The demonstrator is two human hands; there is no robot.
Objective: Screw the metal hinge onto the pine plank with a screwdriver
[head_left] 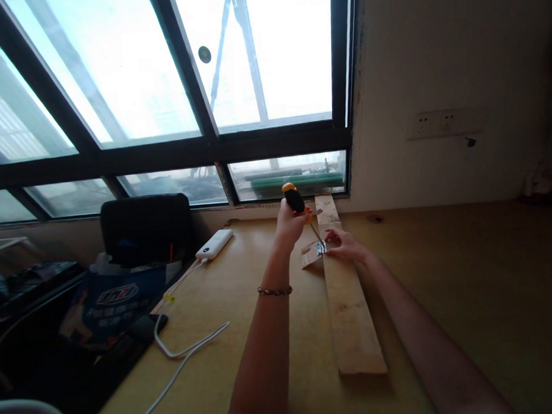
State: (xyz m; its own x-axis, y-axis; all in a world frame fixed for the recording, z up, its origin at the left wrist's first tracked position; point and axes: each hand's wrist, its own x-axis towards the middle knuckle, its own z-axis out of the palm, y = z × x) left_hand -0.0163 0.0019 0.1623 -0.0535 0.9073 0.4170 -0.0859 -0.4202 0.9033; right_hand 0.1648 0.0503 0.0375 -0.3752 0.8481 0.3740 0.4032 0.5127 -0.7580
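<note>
My left hand (288,222) is closed round the black and orange handle of a screwdriver (296,200), whose shaft slants down to a small metal hinge (321,248). The hinge sits at the left edge of a long wooden plank (349,307) lying on the tan table (444,285). A small wooden piece (310,255) hangs off the hinge to the left. My right hand (344,243) rests on the plank beside the hinge, fingers pressed down next to it.
A white power bank (214,244) with a white cable (186,351) lies at the table's left. A black chair back (146,228) and a blue printed bag (110,299) stand beyond the left edge. Windows run along the back; wall sockets (434,125) are at right.
</note>
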